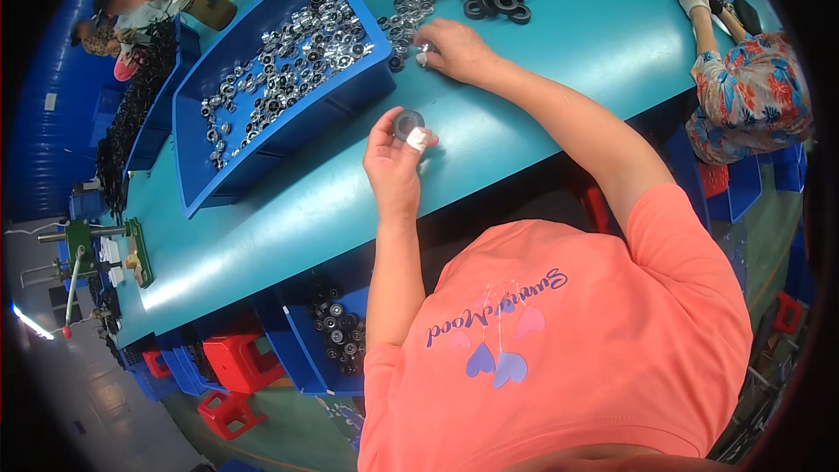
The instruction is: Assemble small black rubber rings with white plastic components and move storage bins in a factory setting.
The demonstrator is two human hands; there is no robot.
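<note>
My left hand [395,162] is closed round a dark grey ring [407,125], held just above the teal tabletop. White tape wraps its thumb. Farther off and to the right, my right hand [459,51] reaches to the edge of a loose pile of small shiny metal parts [411,10]. Its fingertips pinch a small silvery metal part [426,48], mostly covered by the fingers; white shows on a fingertip there too. Left of both hands stands a large blue bin [301,127] holding many of the same metal and black parts.
Black rings [505,2] lie heaped at the far side of the teal table [262,249]. A green hand press [135,253] stands at the left end. Below the near edge are a blue bin of black wheels [301,341] and red stools [240,363]. Co-workers sit far left and right.
</note>
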